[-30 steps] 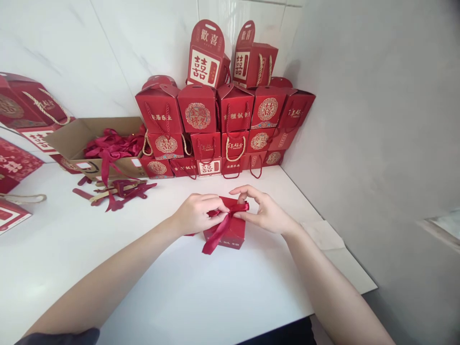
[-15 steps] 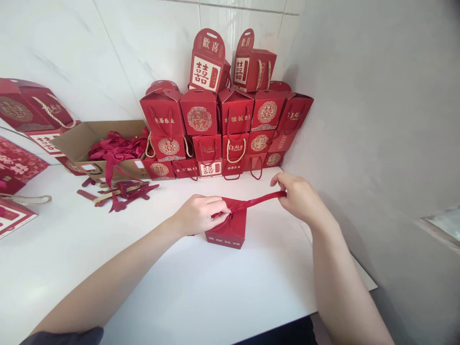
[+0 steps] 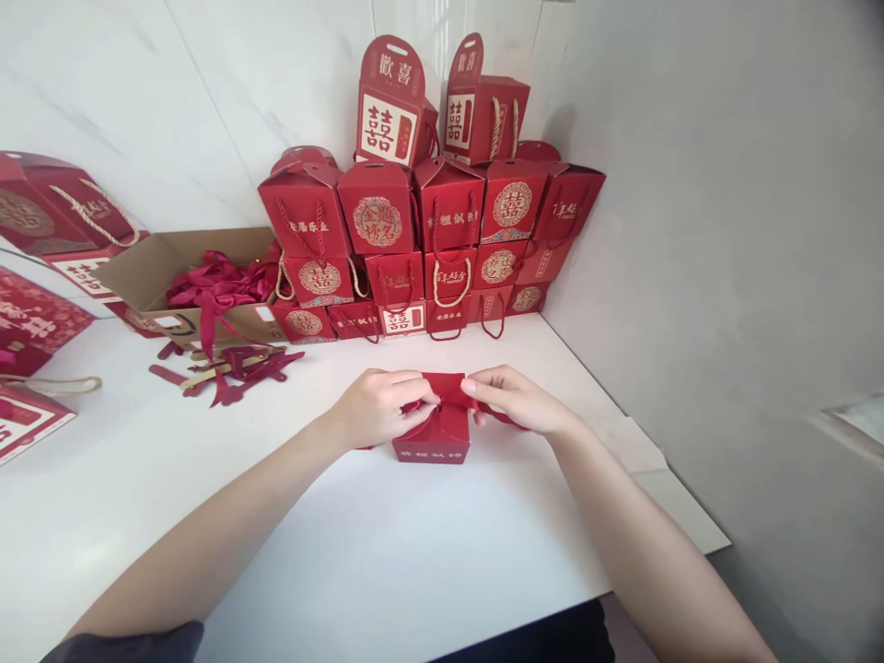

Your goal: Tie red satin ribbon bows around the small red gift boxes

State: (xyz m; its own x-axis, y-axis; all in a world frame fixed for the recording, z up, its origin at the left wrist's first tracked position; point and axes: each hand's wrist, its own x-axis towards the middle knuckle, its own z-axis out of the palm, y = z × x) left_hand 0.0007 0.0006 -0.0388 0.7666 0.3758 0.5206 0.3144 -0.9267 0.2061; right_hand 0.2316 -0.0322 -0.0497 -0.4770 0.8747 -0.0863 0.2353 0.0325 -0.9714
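Observation:
A small red gift box (image 3: 432, 450) with pale characters along its front stands on the white table in front of me. My left hand (image 3: 387, 405) is closed over the box's top left, pinching the red ribbon where it meets the middle of the lid. Close to the box's right side, my right hand (image 3: 507, 398) grips the ribbon (image 3: 503, 417) between thumb and fingers. One length of it trails out below that hand. A short end of ribbon shows at the box's left, partly hidden by my left hand.
Stacked red gift boxes (image 3: 378, 216) with cord handles line the back wall. Left of them is a cardboard box (image 3: 238, 324) full of dark red ribbons (image 3: 227, 281). Loose ribbon or strap pieces (image 3: 238, 368) lie before it. More red boxes (image 3: 62, 207) stand far left; a grey wall (image 3: 704, 230) bounds the right.
My right hand has moved left and slightly down to the box, so the ribbon that was stretched out rightward is now slack and bent. My left hand stays at the lid.

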